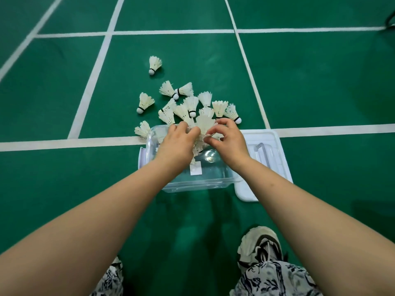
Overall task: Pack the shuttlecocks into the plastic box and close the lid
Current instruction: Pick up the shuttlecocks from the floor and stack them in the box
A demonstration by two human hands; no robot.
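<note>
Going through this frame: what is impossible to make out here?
1. Head view: how many shuttlecocks the left hand and right hand grip; the hands cover the bunch.
2. Head view: whether any already lie in the plastic box beneath the hands.
3. Head view: the dark object at the top right, cut off by the frame edge.
4. Head view: the label in the box, too small to read.
</note>
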